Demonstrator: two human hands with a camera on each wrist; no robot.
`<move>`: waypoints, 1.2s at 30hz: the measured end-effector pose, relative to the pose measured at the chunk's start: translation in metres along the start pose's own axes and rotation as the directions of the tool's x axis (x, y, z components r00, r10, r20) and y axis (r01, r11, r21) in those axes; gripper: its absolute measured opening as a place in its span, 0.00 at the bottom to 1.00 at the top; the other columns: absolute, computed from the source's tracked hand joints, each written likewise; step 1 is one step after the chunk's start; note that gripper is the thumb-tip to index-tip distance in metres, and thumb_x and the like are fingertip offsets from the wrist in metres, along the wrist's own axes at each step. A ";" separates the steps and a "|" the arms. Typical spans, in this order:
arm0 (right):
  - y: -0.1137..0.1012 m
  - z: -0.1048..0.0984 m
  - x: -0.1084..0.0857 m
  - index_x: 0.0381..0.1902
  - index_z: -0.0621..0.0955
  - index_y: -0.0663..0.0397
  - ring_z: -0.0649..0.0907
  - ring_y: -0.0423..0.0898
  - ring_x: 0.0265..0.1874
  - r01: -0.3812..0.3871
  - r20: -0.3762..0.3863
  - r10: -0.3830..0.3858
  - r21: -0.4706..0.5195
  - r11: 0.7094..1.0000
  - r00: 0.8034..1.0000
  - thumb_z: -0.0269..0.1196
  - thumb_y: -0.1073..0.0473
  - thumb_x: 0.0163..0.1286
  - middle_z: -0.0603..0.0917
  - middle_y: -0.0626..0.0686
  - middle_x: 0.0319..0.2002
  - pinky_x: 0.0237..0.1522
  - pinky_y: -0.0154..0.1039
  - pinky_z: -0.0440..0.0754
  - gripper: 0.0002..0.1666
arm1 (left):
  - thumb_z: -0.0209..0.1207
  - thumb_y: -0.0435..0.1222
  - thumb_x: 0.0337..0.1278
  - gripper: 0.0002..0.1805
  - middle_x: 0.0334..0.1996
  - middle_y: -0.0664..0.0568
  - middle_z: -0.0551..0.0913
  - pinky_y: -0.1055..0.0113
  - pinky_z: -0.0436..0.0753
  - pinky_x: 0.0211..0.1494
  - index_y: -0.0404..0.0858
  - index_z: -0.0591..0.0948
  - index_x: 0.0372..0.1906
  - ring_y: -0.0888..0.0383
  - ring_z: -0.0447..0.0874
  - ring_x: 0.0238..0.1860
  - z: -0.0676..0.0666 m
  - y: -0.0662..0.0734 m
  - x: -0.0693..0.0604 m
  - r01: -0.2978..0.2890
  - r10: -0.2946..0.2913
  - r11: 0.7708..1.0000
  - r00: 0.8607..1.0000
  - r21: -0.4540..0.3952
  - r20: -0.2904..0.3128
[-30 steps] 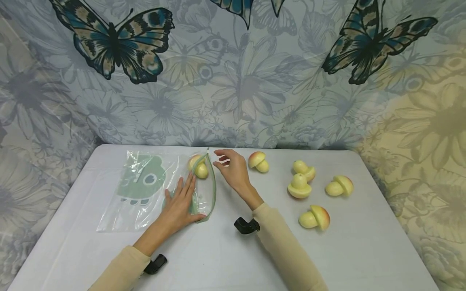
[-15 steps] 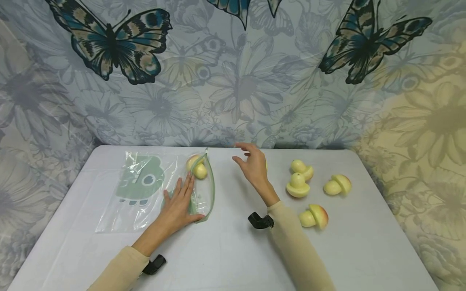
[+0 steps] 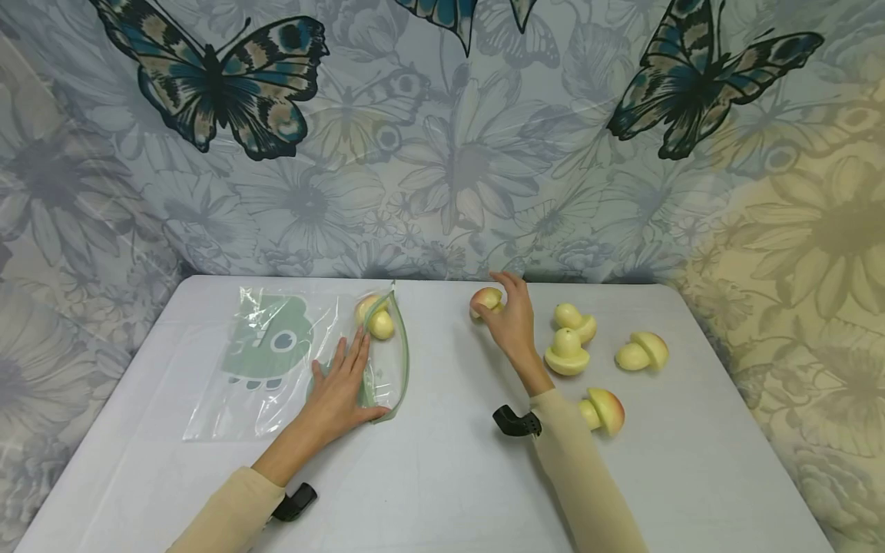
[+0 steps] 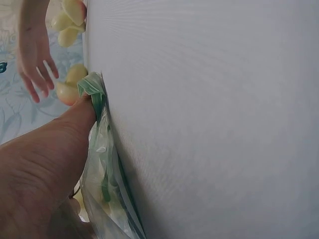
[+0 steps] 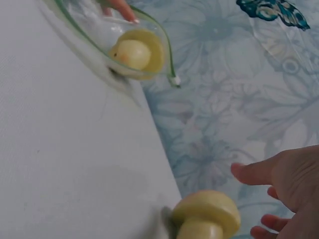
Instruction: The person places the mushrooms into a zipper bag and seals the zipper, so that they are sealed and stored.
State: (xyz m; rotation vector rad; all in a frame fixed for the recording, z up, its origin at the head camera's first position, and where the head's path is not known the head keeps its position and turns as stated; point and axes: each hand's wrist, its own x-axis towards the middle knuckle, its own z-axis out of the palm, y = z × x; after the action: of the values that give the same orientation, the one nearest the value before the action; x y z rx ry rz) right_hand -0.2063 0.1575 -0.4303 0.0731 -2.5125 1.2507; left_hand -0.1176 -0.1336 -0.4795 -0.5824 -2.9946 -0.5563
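My left hand (image 3: 339, 384) lies on a clear zip bag (image 3: 207, 415) with a green dinosaur-like print, its fingers spread along the green-edged mouth. In the left wrist view, the thumb of that hand (image 4: 55, 154) touches the green zip edge (image 4: 94, 89). One toy mushroom (image 3: 381, 325) with a pale yellow stem sits inside the bag near the mouth. Over another mushroom (image 3: 486, 298), with a reddish-yellow cap, my right hand (image 3: 514, 319) reaches with thumb and fingers apart. The right wrist view shows a gap between the thumb and that mushroom (image 5: 207, 211).
Several more toy mushrooms lie at the right: a close pair (image 3: 567, 353), one farther right (image 3: 643, 352), and one nearer the front (image 3: 607, 412), partly behind the right sleeve. The white table (image 3: 415, 491) ends at a butterfly-patterned backdrop (image 3: 470, 153).
My right hand has moved right from beside the bag's mouth to the nearest mushroom outside the bag. The left hand and the bag stay in place.
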 end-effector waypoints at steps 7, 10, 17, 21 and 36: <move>0.017 -0.004 -0.009 0.69 0.68 0.63 0.68 0.66 0.63 -0.082 0.060 0.092 -0.146 0.986 0.994 0.75 0.65 0.54 0.67 0.70 0.65 0.62 0.60 0.68 0.46 | 0.74 0.59 0.37 0.70 0.79 0.43 0.41 0.19 0.51 0.57 0.31 0.46 0.77 0.34 0.43 0.75 0.000 0.001 0.001 -0.007 0.007 1.000 1.000 -0.008 0.011; 0.024 -0.006 -0.013 0.70 0.67 0.63 0.71 0.65 0.60 -0.108 0.066 0.121 -0.166 0.980 0.990 0.75 0.66 0.53 0.69 0.70 0.63 0.59 0.60 0.70 0.47 | 0.73 0.59 0.38 0.69 0.79 0.43 0.41 0.19 0.51 0.57 0.31 0.46 0.77 0.34 0.43 0.75 0.001 0.002 0.002 -0.018 0.018 1.000 1.000 -0.008 0.014; 0.034 -0.006 -0.012 0.68 0.68 0.65 0.74 0.64 0.57 -0.097 0.058 0.103 -0.094 0.991 0.993 0.74 0.69 0.53 0.72 0.70 0.59 0.56 0.59 0.72 0.45 | 0.74 0.59 0.37 0.69 0.79 0.43 0.41 0.19 0.51 0.57 0.31 0.46 0.77 0.34 0.43 0.75 0.002 0.002 0.003 -0.010 0.010 1.000 1.000 0.002 0.010; 0.040 -0.006 -0.011 0.67 0.70 0.64 0.74 0.65 0.58 -0.098 0.067 0.101 -0.054 0.994 0.993 0.72 0.72 0.53 0.73 0.69 0.59 0.57 0.58 0.74 0.43 | 0.74 0.59 0.37 0.69 0.79 0.43 0.41 0.19 0.52 0.57 0.31 0.46 0.77 0.34 0.44 0.75 0.003 0.002 0.002 -0.013 0.013 1.000 1.000 0.004 0.005; 0.046 -0.006 -0.006 0.69 0.68 0.62 0.79 0.64 0.56 -0.136 0.163 0.126 0.055 0.989 0.979 0.69 0.74 0.58 0.76 0.67 0.59 0.56 0.51 0.79 0.41 | 0.74 0.59 0.36 0.70 0.79 0.42 0.42 0.19 0.52 0.57 0.30 0.47 0.77 0.34 0.45 0.75 0.001 0.001 0.000 0.005 -0.005 1.000 1.000 0.008 -0.010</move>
State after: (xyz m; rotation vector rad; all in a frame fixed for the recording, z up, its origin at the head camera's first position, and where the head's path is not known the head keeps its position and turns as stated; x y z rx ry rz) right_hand -0.2076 0.1896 -0.4640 0.0238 -2.6486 1.4329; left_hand -0.1170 -0.1321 -0.4800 -0.5703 -2.9878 -0.5459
